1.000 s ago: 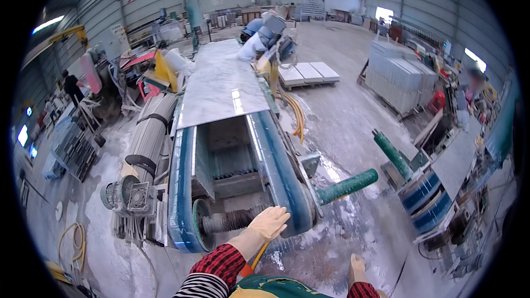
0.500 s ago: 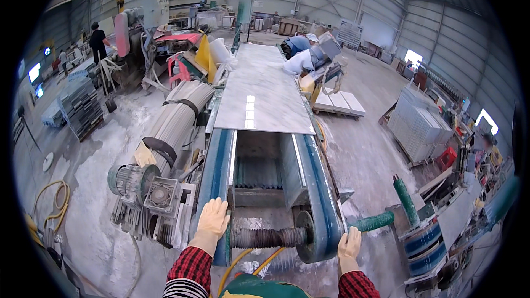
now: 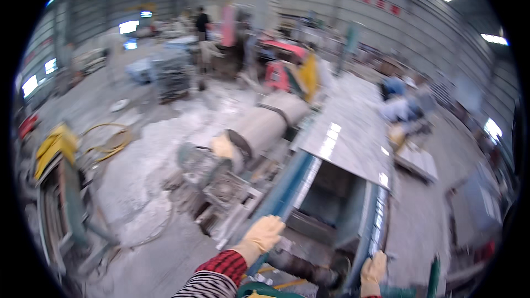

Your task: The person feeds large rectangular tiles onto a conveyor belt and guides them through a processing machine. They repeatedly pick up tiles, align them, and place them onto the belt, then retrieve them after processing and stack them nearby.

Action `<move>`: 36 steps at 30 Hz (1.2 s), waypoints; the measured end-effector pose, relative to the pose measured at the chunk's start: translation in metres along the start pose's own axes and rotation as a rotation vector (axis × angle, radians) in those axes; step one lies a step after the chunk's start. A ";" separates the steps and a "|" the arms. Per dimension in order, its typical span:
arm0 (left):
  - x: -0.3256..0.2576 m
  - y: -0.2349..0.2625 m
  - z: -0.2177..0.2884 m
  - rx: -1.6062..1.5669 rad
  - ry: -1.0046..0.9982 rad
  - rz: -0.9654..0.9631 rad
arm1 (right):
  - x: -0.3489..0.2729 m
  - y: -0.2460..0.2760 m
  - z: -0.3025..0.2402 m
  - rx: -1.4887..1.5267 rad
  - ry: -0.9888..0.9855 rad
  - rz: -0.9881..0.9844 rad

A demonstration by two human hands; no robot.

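Observation:
My left hand, in a cream rubber glove, lies on the near end of the left blue conveyor belt, fingers stretched over it. Against the outer edge of the right blue belt rests my right hand, gloved alike, fingers extended but blurred. Neither hand holds anything. A dark ribbed roller shaft runs between the belts near my hands. Farther along, a polished pale marble slab lies flat across both belts, its near edge well beyond my fingers.
Left of the conveyor stand a motor and a strapped bundle of pale strips. A yellow-topped metal frame and a coiled yellow hose are farther left. A bent-over person works right of the slab; another person stands far back.
The view has swung left and tilted, so the conveyor and slab now sit farther right and slanted. Both hands stay on the belts. The slab shows no clear shift along them.

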State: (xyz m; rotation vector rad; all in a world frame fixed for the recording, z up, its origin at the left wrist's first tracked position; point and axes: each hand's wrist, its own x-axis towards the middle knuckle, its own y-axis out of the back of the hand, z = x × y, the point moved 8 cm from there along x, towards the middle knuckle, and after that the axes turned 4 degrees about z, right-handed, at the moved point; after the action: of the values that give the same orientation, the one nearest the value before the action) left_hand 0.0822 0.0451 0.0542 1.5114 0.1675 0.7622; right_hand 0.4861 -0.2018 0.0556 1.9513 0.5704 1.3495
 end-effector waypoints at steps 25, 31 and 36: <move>0.032 0.008 -0.028 -0.147 0.193 0.060 | 0.031 -0.016 -0.044 0.105 0.093 -0.348; 0.022 -0.003 -0.033 -0.136 0.213 0.078 | 0.025 -0.027 -0.037 0.112 0.046 -0.371; 0.024 0.002 -0.030 -0.157 0.212 0.087 | 0.028 -0.009 -0.049 0.134 0.078 -0.327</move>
State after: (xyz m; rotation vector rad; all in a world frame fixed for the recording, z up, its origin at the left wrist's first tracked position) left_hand 0.0831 0.0826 0.0619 1.2950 0.1968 0.9830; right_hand 0.4506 -0.1619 0.0775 1.8159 0.9937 1.2083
